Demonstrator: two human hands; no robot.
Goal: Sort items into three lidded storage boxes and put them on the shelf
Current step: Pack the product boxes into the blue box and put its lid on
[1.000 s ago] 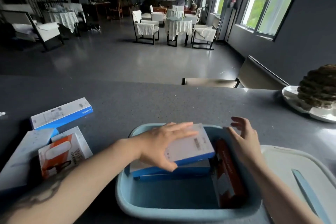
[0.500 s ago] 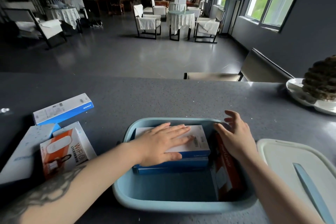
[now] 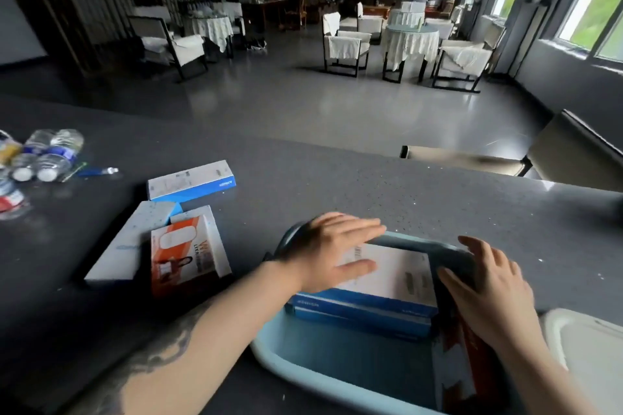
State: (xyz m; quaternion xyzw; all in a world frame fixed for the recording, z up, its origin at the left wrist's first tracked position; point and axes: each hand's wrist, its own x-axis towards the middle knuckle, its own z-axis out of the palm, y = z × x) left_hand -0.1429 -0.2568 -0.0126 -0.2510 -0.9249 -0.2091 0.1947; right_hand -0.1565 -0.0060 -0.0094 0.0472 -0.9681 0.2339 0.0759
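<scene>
A light blue storage box stands on the dark counter in front of me. Inside it a white and blue carton lies flat on another blue carton, and a red carton stands on edge along the right wall. My left hand hovers over the left end of the top carton with its fingers straight. Straight-fingered too, my right hand rests at the box's far right rim, above the red carton. The box's white lid lies to the right.
Left of the box lie an orange and white carton, a pale blue speckled flat carton and a white and blue carton. Several water bottles lie at the far left. Beyond the counter's far edge stands a chair.
My view has swung left, so the bottles now show and the plate at the right is gone. My left hand has lifted off the top carton and drawn left.
</scene>
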